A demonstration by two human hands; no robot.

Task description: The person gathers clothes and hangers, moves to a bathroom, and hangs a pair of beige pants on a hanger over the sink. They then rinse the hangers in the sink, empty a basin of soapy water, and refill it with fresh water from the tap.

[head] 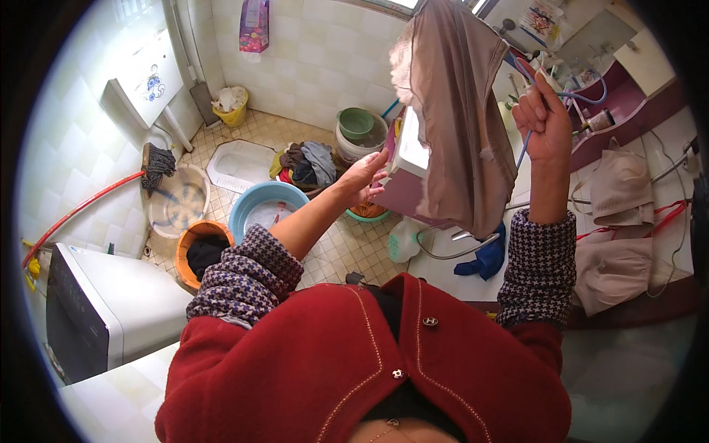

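Note:
A brown garment hangs in front of me, with a thin blue hanger or wire along its right edge. My right hand is raised at the right and closed around the blue hanger or wire, part of which loops out beyond the fingers. My left hand is held out left of the garment, fingers apart, with nothing in it. Below it on the tiled floor stands a light blue basin of sudsy water.
Around the floor are a squat toilet, a clothes pile, a wooden bucket, a yellow bin and a mop. A white washing machine stands at left. Beige bras hang at right by a purple shelf.

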